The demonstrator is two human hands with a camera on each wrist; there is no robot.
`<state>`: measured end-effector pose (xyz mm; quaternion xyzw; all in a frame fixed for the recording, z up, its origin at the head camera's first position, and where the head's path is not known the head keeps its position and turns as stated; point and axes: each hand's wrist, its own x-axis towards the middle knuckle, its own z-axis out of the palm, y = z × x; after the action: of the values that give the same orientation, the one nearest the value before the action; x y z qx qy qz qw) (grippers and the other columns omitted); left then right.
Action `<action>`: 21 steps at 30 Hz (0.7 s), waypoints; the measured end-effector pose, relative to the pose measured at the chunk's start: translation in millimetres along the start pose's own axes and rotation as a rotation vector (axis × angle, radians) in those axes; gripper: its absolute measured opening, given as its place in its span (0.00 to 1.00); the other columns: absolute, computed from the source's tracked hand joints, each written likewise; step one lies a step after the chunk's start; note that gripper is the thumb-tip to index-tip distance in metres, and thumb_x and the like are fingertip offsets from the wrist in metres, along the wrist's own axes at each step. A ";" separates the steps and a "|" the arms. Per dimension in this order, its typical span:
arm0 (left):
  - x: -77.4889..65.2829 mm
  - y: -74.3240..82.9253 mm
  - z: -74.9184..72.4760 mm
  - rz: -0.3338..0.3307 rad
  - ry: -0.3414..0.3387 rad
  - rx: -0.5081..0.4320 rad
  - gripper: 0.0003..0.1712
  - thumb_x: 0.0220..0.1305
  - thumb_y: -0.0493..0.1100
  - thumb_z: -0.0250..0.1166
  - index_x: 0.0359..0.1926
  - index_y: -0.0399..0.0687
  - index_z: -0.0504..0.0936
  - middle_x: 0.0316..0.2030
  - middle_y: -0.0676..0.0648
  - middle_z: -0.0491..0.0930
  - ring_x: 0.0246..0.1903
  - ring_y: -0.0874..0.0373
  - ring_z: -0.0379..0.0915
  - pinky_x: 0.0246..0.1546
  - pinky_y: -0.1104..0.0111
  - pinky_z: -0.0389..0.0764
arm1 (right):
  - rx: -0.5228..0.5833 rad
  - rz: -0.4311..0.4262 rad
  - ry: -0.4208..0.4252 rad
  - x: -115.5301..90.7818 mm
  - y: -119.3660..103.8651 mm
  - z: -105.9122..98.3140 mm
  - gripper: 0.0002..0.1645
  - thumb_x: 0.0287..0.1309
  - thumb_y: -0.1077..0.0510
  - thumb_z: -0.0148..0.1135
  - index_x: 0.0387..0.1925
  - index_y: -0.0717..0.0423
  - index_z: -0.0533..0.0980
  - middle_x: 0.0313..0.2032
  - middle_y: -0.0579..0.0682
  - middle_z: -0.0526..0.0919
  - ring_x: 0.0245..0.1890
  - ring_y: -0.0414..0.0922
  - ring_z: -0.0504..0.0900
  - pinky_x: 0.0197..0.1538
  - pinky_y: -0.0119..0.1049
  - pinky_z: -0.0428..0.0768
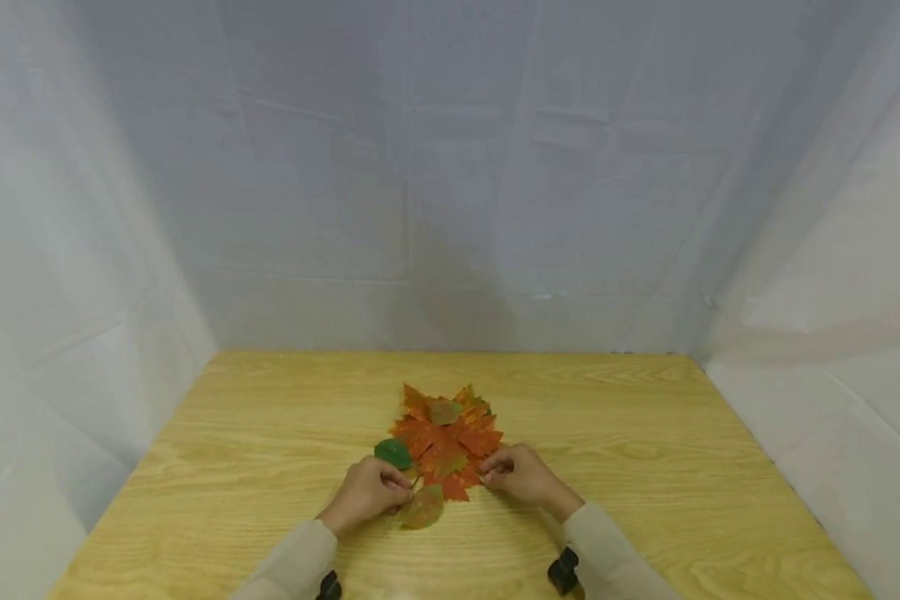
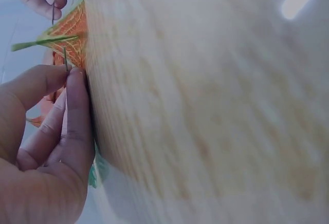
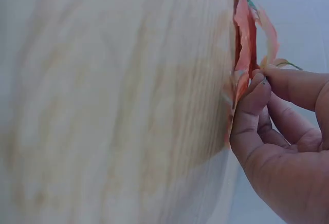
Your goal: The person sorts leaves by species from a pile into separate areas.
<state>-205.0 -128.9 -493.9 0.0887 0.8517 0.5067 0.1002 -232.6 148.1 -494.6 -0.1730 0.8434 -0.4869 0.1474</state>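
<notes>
In the head view, a pile of orange-red maple leaves (image 1: 450, 450) lies on the wooden table (image 1: 270, 417). An oval green-brown leaf (image 1: 444, 412) rests on top of it. My left hand (image 1: 371, 493) is at the pile's near left, pinching a thin leaf stem (image 2: 66, 59) between thumb and finger. Beside that hand are a dark green leaf (image 1: 393, 453) and a mottled green-orange leaf (image 1: 424, 507). On the pile's right edge, my right hand (image 1: 525, 475) pinches another thin stem (image 3: 264, 79) with thumb and forefinger.
Pale sheeting (image 1: 450, 208) hangs behind the table and on both sides of it. A black wrist device (image 1: 563, 572) sits under the right sleeve (image 1: 615, 554), with another (image 1: 330, 586) at the left sleeve (image 1: 292, 562).
</notes>
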 end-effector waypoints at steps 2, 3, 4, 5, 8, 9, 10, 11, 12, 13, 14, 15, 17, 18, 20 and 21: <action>0.3 0.2 -0.1 -0.019 -0.001 -0.029 0.06 0.52 0.36 0.72 0.30 0.37 0.86 0.22 0.48 0.83 0.20 0.59 0.79 0.21 0.68 0.81 | 0.048 0.022 0.004 -2.0 -1.3 0.2 0.10 0.62 0.66 0.60 0.43 0.67 0.81 0.36 0.51 0.82 0.35 0.42 0.79 0.38 0.35 0.81; 0.4 0.4 -0.3 -0.028 -0.001 -0.039 0.06 0.52 0.36 0.72 0.30 0.36 0.86 0.22 0.48 0.83 0.20 0.59 0.79 0.22 0.68 0.81 | 0.071 0.033 0.006 -2.9 -2.4 0.1 0.11 0.62 0.65 0.60 0.44 0.67 0.81 0.37 0.51 0.81 0.35 0.41 0.78 0.39 0.36 0.81; 0.3 0.6 -0.7 -0.033 -0.003 -0.048 0.06 0.52 0.36 0.72 0.31 0.36 0.86 0.22 0.48 0.84 0.20 0.59 0.80 0.22 0.68 0.82 | 0.094 0.048 0.004 -3.5 -4.0 -0.1 0.11 0.62 0.65 0.60 0.45 0.66 0.81 0.38 0.51 0.81 0.36 0.41 0.78 0.40 0.36 0.81; 0.7 0.6 -1.0 -0.038 -0.006 -0.056 0.06 0.52 0.36 0.72 0.31 0.36 0.86 0.22 0.48 0.84 0.20 0.60 0.80 0.22 0.68 0.82 | 0.115 0.060 -0.001 -4.1 -6.1 -0.6 0.12 0.63 0.64 0.60 0.46 0.66 0.80 0.39 0.51 0.81 0.37 0.41 0.78 0.40 0.37 0.81; 1.2 3.4 0.7 -0.057 -0.015 -0.078 0.07 0.53 0.34 0.71 0.33 0.33 0.86 0.23 0.47 0.84 0.21 0.59 0.80 0.23 0.68 0.82 | 0.179 0.083 -0.026 -5.3 -8.7 -3.0 0.14 0.63 0.63 0.59 0.48 0.67 0.80 0.41 0.52 0.81 0.38 0.41 0.79 0.43 0.37 0.81; 1.3 3.3 0.4 -0.063 -0.018 -0.085 0.07 0.53 0.34 0.71 0.33 0.33 0.86 0.24 0.47 0.84 0.21 0.59 0.80 0.23 0.69 0.82 | 0.195 0.087 -0.037 -5.8 -11.0 -3.9 0.14 0.64 0.63 0.59 0.48 0.67 0.79 0.41 0.53 0.81 0.38 0.41 0.78 0.44 0.37 0.81; 1.3 3.3 0.1 -0.068 -0.022 -0.092 0.07 0.53 0.34 0.71 0.33 0.32 0.86 0.24 0.46 0.84 0.22 0.59 0.80 0.24 0.69 0.82 | 0.216 0.087 -0.048 -6.4 -13.5 -4.7 0.15 0.64 0.63 0.59 0.49 0.68 0.79 0.42 0.54 0.82 0.38 0.41 0.79 0.45 0.38 0.82; 1.5 3.1 0.1 -0.070 -0.022 -0.094 0.08 0.53 0.34 0.71 0.34 0.32 0.86 0.24 0.46 0.84 0.22 0.59 0.80 0.24 0.69 0.82 | 0.232 0.084 -0.059 -6.8 -15.3 -5.4 0.15 0.64 0.63 0.59 0.49 0.68 0.78 0.43 0.55 0.82 0.39 0.41 0.79 0.46 0.39 0.82; 1.6 2.7 0.0 -0.070 -0.025 -0.096 0.08 0.54 0.34 0.70 0.34 0.32 0.85 0.24 0.46 0.84 0.22 0.59 0.80 0.24 0.69 0.82 | 0.250 0.080 -0.068 -7.3 -16.9 -6.0 0.16 0.64 0.63 0.59 0.50 0.69 0.78 0.44 0.56 0.82 0.40 0.41 0.79 0.47 0.40 0.82; 1.6 2.4 0.0 -0.068 -0.026 -0.095 0.08 0.54 0.34 0.70 0.34 0.32 0.85 0.25 0.46 0.84 0.22 0.59 0.80 0.24 0.69 0.82 | 0.263 0.079 -0.074 -7.5 -18.1 -6.5 0.16 0.64 0.62 0.59 0.50 0.69 0.78 0.45 0.57 0.82 0.40 0.42 0.79 0.47 0.40 0.82; 1.6 2.1 0.0 -0.066 -0.026 -0.097 0.08 0.54 0.34 0.70 0.34 0.32 0.85 0.25 0.46 0.84 0.22 0.59 0.80 0.24 0.69 0.82 | 0.271 0.075 -0.078 -7.7 -19.0 -7.1 0.16 0.64 0.62 0.59 0.50 0.69 0.77 0.46 0.58 0.81 0.41 0.42 0.80 0.47 0.40 0.81; 1.6 1.8 0.1 -0.065 -0.027 -0.098 0.08 0.54 0.34 0.70 0.34 0.32 0.85 0.25 0.46 0.84 0.22 0.59 0.80 0.24 0.69 0.82 | 0.277 0.072 -0.080 -7.8 -19.8 -7.5 0.16 0.64 0.62 0.59 0.50 0.68 0.77 0.47 0.59 0.81 0.41 0.42 0.80 0.48 0.39 0.81; 1.9 1.1 0.5 -0.058 -0.028 -0.094 0.08 0.54 0.34 0.70 0.34 0.32 0.85 0.25 0.46 0.84 0.23 0.59 0.80 0.24 0.69 0.82 | 0.288 0.071 -0.083 -8.1 -21.2 -8.1 0.16 0.65 0.61 0.59 0.51 0.68 0.77 0.48 0.60 0.81 0.42 0.42 0.80 0.48 0.39 0.81; 1.8 1.0 0.6 -0.057 -0.029 -0.093 0.08 0.54 0.34 0.70 0.34 0.32 0.85 0.25 0.46 0.84 0.22 0.59 0.80 0.24 0.69 0.82 | 0.287 0.069 -0.082 -8.5 -22.4 -8.6 0.16 0.65 0.61 0.59 0.50 0.67 0.77 0.48 0.60 0.81 0.42 0.42 0.80 0.48 0.39 0.81; 2.0 0.7 1.0 -0.061 -0.032 -0.095 0.09 0.54 0.35 0.70 0.34 0.31 0.85 0.25 0.46 0.84 0.22 0.59 0.80 0.24 0.69 0.82 | 0.291 0.064 -0.088 -9.3 -24.9 -9.5 0.17 0.64 0.60 0.59 0.51 0.67 0.77 0.48 0.61 0.80 0.42 0.44 0.80 0.49 0.41 0.81; 1.9 0.7 1.0 -0.063 -0.036 -0.094 0.09 0.54 0.35 0.70 0.35 0.31 0.85 0.25 0.46 0.84 0.22 0.59 0.80 0.24 0.69 0.82 | 0.296 0.059 -0.091 -9.8 -26.6 -10.0 0.17 0.65 0.60 0.59 0.51 0.68 0.77 0.48 0.62 0.80 0.42 0.45 0.80 0.49 0.42 0.81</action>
<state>-206.6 -127.2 -494.0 0.0662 0.8274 0.5411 0.1351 -224.0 147.7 -465.8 -0.1465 0.7596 -0.5929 0.2237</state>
